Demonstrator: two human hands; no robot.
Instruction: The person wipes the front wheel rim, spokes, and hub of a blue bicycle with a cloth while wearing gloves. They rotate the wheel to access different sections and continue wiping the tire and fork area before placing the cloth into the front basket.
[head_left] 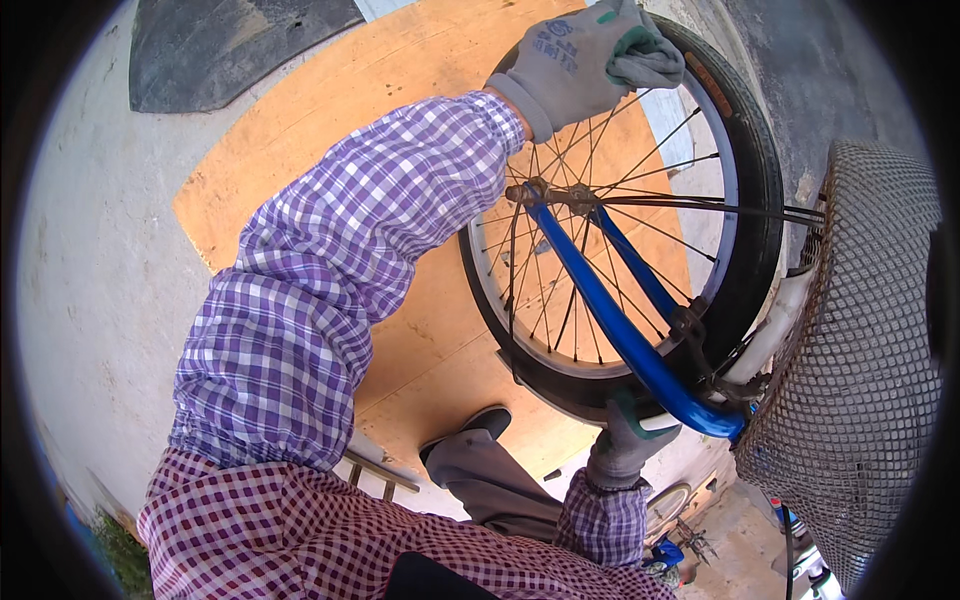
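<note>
A bicycle wheel point(762, 190) with a black tyre, silver rim and thin spokes stands in front of me, held in a blue fork point(600, 300). My left hand point(565, 65), in a grey glove on a purple checked sleeve, reaches over the top of the wheel. It presses a grey cloth point(648, 62) against the tyre and rim. My right hand point(622, 450), also gloved, grips the lower edge of the tyre beside the bottom of the fork.
A mesh-covered basket point(860, 350) fills the right side, close to the wheel. A plywood board point(300, 150) lies under the wheel on pale concrete, with a dark mat point(220, 50) at top left. My shoe point(480, 422) rests on the board. Small bicycle parts point(672, 515) lie below.
</note>
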